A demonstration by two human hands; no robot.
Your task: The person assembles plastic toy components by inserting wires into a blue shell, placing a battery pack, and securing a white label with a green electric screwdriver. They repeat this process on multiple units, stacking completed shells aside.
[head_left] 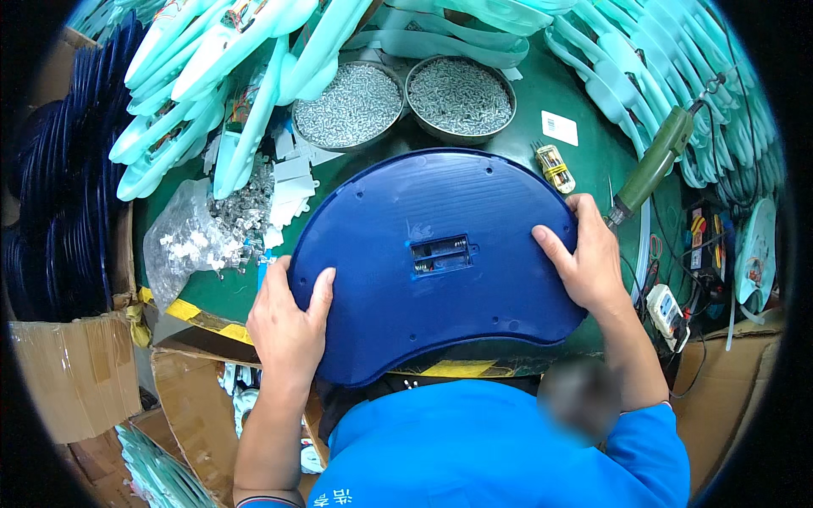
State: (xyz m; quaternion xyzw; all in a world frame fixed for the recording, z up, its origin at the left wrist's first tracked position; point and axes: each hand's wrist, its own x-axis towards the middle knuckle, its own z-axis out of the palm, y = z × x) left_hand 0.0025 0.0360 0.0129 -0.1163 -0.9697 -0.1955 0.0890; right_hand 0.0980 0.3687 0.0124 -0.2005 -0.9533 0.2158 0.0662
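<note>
As the blue cover (436, 296) lies betw. them (long axis L-R), L hand (290, 328) & R hand (591, 261) hold its ends.

The dark blue, bean-shaped plastic panel (449, 296) has a smooth, semi-gloss face. The curved mint-green plastic shells (318, 63) look smooth and glossy. Silvery metal screws (351, 106) glint in a rough-textured heap. The crumpled clear plastic bag (174, 241) looks thin and shiny; the brown cardboard box (76, 364) and bright blue cloth shirt (474, 449) are matt.
</note>
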